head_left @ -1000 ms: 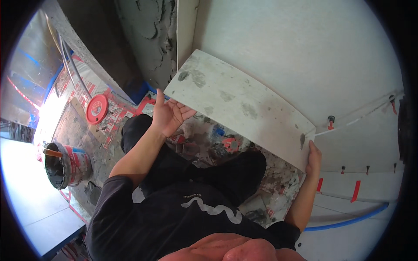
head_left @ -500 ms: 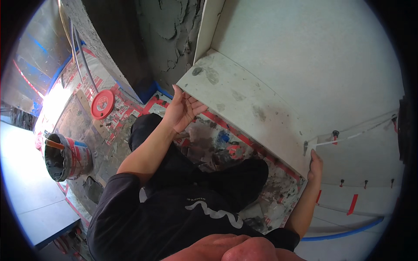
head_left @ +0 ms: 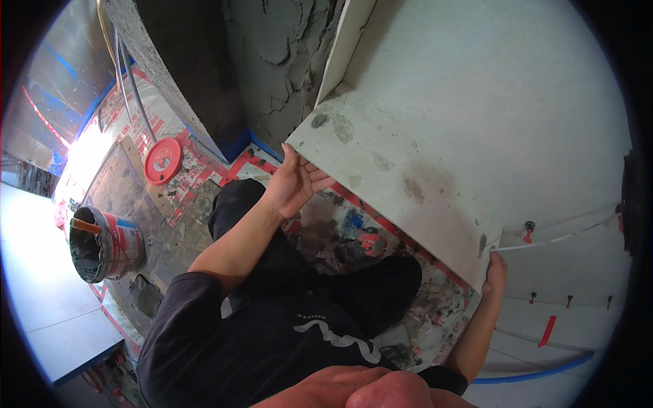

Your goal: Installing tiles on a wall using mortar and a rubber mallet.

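A narrow pale tile (head_left: 381, 163) with grey mortar smudges lies against a large pale wall tile (head_left: 490, 88). Both of my hands hold this narrow tile, one at each end. My left hand (head_left: 296, 187) is at its left corner, thumb up against the edge and fingers curled beneath the near edge. At the right end, my right hand (head_left: 496, 274) grips the short side, its fingers partly hidden. Behind the left end stands a pale upright tile piece (head_left: 345, 51), beside a wall patch spread with grey mortar (head_left: 275, 61).
A bucket (head_left: 122, 241) of grey mix with a wooden-handled tool stands at left, near a round red lid (head_left: 163, 161). Dirty floor covering (head_left: 194, 187) lies under my legs. Black-knobbed clips (head_left: 529, 228) stick out along the right wall's joints. A concrete column (head_left: 180, 81) rises at upper left.
The narrow tile and both my hands sit slightly farther right and lower in the picture. The view has shifted a little too. My grip on both ends looks the same.
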Motion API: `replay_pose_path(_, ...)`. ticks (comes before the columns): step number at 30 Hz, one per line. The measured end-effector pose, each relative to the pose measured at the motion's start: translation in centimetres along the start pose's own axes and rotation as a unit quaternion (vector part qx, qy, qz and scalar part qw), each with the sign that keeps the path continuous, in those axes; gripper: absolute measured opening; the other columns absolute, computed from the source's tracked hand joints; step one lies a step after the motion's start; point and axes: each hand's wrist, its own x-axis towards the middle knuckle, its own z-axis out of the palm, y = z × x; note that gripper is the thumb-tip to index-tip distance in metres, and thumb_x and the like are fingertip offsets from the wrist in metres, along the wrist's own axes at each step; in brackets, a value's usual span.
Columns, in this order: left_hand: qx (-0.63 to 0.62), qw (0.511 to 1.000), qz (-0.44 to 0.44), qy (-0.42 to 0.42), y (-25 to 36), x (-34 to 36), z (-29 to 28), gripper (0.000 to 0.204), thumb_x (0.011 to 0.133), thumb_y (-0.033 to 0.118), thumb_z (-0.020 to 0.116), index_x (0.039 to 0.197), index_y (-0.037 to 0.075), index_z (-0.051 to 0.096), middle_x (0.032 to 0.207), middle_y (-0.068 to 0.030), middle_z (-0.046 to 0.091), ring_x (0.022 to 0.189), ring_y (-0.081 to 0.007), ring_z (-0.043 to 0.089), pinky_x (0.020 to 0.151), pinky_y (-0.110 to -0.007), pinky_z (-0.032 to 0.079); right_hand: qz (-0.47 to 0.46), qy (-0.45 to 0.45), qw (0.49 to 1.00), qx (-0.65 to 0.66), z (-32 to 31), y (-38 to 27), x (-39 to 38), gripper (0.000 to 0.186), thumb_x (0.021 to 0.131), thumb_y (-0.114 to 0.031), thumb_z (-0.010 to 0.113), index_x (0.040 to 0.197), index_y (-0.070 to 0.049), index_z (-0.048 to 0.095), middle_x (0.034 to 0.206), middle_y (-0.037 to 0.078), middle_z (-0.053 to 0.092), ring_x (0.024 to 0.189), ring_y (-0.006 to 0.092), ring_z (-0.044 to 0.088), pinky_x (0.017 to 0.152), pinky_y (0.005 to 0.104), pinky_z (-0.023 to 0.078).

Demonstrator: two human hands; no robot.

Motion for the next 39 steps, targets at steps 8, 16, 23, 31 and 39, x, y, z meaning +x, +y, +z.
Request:
replay_pose_path(8, -0.019, 1.000, 0.003, -0.007, 0.0, 0.2, -0.4, 0.081, 0.099, 0.069, 0.025, 0.142, 0.003, 0.048, 0.131, -0.0163, 0.064, 0.117, -0.0301, 0.066, 0.096, -0.041, 0.057, 0.020, 0.001, 0.999, 0.031, 0.3, 0.3, 0.2, 0.040, 0.100, -0.029, 0.062, 0.115, 0.008, 0.064, 0.108, 0.015, 0.071, 0.092, 0.0242, 0.069, 0.081, 0.0375, 0.055)
replay_pose_path(16, 0.005, 1.000, 0.002, -0.002, 0.0, 0.3, -0.2, 0.086, 0.099, 0.070, 0.018, 0.147, 0.002, 0.041, 0.138, -0.0185, 0.059, 0.125, -0.0325, 0.060, 0.105, -0.045, 0.050, 0.014, -0.006, 0.998, 0.066, 1.6, -0.7, -0.5, 0.041, 0.098, -0.024, 0.061, 0.123, 0.009, 0.062, 0.115, 0.017, 0.069, 0.098, 0.0267, 0.069, 0.085, 0.0380, 0.055)
replay_pose_path(23, 0.009, 1.000, 0.012, -0.005, -0.3, 0.4, -0.8, 0.086, 0.098, 0.071, 0.021, 0.147, 0.003, 0.042, 0.136, -0.0174, 0.061, 0.124, -0.0312, 0.061, 0.104, -0.045, 0.050, 0.026, 0.001, 0.997, 0.069, 1.8, -1.0, -0.5, 0.045, 0.097, -0.025, 0.062, 0.125, 0.009, 0.062, 0.116, 0.016, 0.069, 0.100, 0.0265, 0.068, 0.087, 0.0392, 0.054)
replay_pose_path(31, -0.015, 0.998, 0.010, -0.054, -1.0, 1.1, -1.4, 0.084, 0.096, 0.072, 0.031, 0.146, 0.005, 0.043, 0.135, -0.0154, 0.061, 0.123, -0.0321, 0.062, 0.101, -0.044, 0.054, 0.023, 0.022, 0.996, 0.078, 0.6, 0.4, 0.2, 0.042, 0.097, -0.025, 0.063, 0.121, 0.009, 0.064, 0.113, 0.015, 0.070, 0.098, 0.0238, 0.068, 0.086, 0.0380, 0.054)
replay_pose_path(39, -0.001, 1.000, 0.017, -0.014, -0.7, 0.9, -1.6, 0.089, 0.094, 0.073, 0.030, 0.148, 0.003, 0.040, 0.136, -0.0160, 0.060, 0.122, -0.0306, 0.063, 0.099, -0.043, 0.055, 0.006, -0.004, 0.999, 0.051, 1.1, 0.8, 0.8, 0.040, 0.098, -0.025, 0.062, 0.121, 0.008, 0.064, 0.111, 0.015, 0.070, 0.095, 0.0245, 0.069, 0.083, 0.0381, 0.056)
